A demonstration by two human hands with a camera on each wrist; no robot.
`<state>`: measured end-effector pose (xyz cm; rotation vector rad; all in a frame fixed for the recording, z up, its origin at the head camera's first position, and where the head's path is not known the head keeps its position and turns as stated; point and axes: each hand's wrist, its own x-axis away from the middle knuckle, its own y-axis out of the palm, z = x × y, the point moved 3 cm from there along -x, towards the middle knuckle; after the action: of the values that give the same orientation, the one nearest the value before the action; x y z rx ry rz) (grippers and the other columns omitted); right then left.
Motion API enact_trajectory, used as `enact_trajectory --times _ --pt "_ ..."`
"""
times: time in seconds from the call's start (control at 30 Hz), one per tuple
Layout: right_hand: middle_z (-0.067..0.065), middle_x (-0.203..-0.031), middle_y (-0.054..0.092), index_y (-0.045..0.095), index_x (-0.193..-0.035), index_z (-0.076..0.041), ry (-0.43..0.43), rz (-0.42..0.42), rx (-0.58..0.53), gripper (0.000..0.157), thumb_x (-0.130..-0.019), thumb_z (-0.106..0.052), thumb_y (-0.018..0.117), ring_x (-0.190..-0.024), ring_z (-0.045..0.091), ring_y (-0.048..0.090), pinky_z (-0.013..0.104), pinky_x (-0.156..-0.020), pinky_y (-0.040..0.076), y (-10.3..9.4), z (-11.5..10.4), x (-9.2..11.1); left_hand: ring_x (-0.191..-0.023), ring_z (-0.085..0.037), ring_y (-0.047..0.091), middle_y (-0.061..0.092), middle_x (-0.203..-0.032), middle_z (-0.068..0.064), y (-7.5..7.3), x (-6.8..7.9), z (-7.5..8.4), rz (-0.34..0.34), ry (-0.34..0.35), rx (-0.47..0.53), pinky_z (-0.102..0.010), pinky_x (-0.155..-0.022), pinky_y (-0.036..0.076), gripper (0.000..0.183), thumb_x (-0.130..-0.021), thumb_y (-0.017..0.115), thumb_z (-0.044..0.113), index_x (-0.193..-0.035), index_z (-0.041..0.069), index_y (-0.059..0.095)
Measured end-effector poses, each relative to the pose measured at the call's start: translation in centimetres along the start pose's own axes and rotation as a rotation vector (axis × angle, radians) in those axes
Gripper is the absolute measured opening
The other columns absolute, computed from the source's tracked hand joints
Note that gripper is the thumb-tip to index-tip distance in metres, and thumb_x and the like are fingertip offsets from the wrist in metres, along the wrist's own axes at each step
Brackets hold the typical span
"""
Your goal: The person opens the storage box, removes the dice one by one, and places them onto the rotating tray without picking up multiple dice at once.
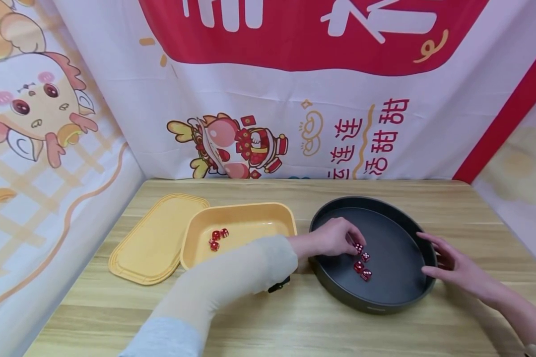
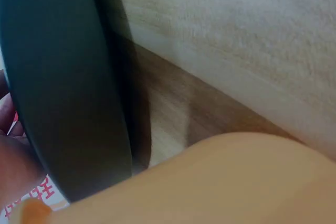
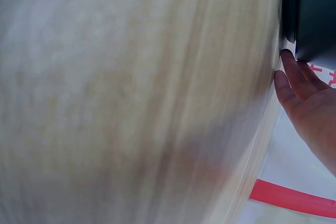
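Note:
My left hand (image 1: 337, 237) reaches into a round black pan (image 1: 397, 248), its thumb and fingertips pinching a red die (image 1: 359, 247). Just below those fingers, several more red dice (image 1: 365, 257) with white dots lie on the pan floor. In the left wrist view, the pan's outer wall (image 2: 63, 77) hides most of that hand. At the pan's right side is my right hand (image 1: 457, 265), its fingers spread and touching the rim. The right wrist view shows those fingers (image 3: 296, 80) fairly straight beside the dark wall.
Left of the pan stands a yellow rectangular box (image 1: 250, 210) with several red dice (image 1: 215, 237) inside. A yellow lid (image 1: 156, 243) lies flat at its left. All rest on a wood-grain table (image 1: 295, 322), with a printed cloth (image 1: 286, 114) hanging behind.

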<state>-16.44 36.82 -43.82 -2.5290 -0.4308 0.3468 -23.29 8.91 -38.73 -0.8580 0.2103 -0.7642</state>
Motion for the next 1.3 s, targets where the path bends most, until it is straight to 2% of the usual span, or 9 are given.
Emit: enact_trajectory --times 0.13,0.27,0.4,0.6,0.73,0.87,1.13,1.3 --pt "-0.024 -0.136 0.038 0.030 -0.150 -0.006 -0.003 -0.002 -0.002 0.071 -0.089 0.005 0.065 -0.115 -0.014 0.041 0.008 -0.085 0.040 0.0 -0.1 -0.1 -0.070 0.002 0.057 0.064 -0.077 0.014 0.4 -0.1 -0.3 0.010 0.007 -0.029 -0.011 -0.066 0.043 0.016 -0.083 0.078 0.011 -0.099 0.016 0.076" --pt "-0.024 -0.136 0.039 0.030 -0.150 -0.006 -0.016 -0.005 -0.014 0.072 -0.088 0.007 0.064 -0.115 -0.013 0.041 0.008 -0.085 0.040 0.0 -0.2 -0.2 -0.071 0.002 0.057 0.065 -0.080 0.013 0.1 0.1 -0.1 0.010 0.001 -0.003 -0.012 -0.066 0.044 0.019 -0.083 0.078 0.010 -0.101 0.015 0.076" --pt "-0.024 -0.135 0.039 0.029 -0.151 -0.006 -0.014 -0.006 -0.023 0.072 -0.089 0.007 0.064 -0.116 -0.013 0.041 0.008 -0.085 0.040 0.0 -0.1 -0.1 -0.073 0.001 0.058 0.066 -0.085 0.010 -0.7 0.6 0.2 0.008 0.015 0.033 -0.012 -0.067 0.045 0.020 -0.085 0.076 0.010 -0.104 0.015 0.075" --pt "-0.025 -0.134 0.037 0.030 -0.151 -0.008 0.010 -0.006 -0.014 0.071 -0.089 0.006 0.064 -0.115 -0.015 0.040 0.008 -0.085 0.040 -0.1 0.0 0.0 -0.076 -0.001 0.059 0.069 -0.094 0.005 -2.5 2.5 0.5 0.026 0.047 0.100 -0.013 -0.067 0.048 0.019 -0.086 0.075 0.009 -0.105 0.013 0.075" --pt "-0.025 -0.132 0.037 0.031 -0.151 -0.009 0.023 -0.006 -0.011 0.071 -0.090 0.005 0.064 -0.113 -0.015 0.040 0.008 -0.084 0.041 0.0 0.0 0.0 -0.078 -0.005 0.061 0.069 -0.095 0.003 -3.9 4.2 0.0 0.041 0.054 0.189 -0.017 -0.069 0.050 0.019 -0.086 0.075 0.007 -0.105 0.010 0.074" --pt "-0.025 -0.132 0.037 0.031 -0.150 -0.008 0.017 -0.010 -0.013 0.071 -0.089 0.005 0.064 -0.114 -0.015 0.041 0.008 -0.084 0.041 0.1 0.0 0.1 -0.080 -0.006 0.061 0.068 -0.097 0.003 -5.5 6.3 -1.1 0.080 0.057 0.230 -0.019 -0.072 0.051 0.018 -0.086 0.075 0.008 -0.104 0.008 0.074" --pt "-0.025 -0.136 0.036 0.031 -0.150 -0.006 -0.015 -0.009 -0.006 0.070 -0.089 0.008 0.063 -0.116 -0.014 0.039 0.008 -0.084 0.040 0.0 0.0 0.0 -0.083 -0.009 0.064 0.069 -0.100 -0.001 -7.9 10.9 -3.7 0.139 0.064 0.248 -0.025 -0.076 0.053 0.016 -0.086 0.074 0.005 -0.102 0.007 0.074" --pt "-0.025 -0.135 0.036 0.031 -0.150 -0.007 -0.010 -0.013 -0.010 0.070 -0.089 0.008 0.063 -0.115 -0.015 0.039 0.008 -0.084 0.041 0.1 0.1 0.0 -0.084 -0.012 0.063 0.069 -0.102 -0.007 -8.7 14.0 -6.2 0.174 0.011 0.258 -0.026 -0.077 0.053 0.017 -0.086 0.073 0.004 -0.103 0.003 0.072"
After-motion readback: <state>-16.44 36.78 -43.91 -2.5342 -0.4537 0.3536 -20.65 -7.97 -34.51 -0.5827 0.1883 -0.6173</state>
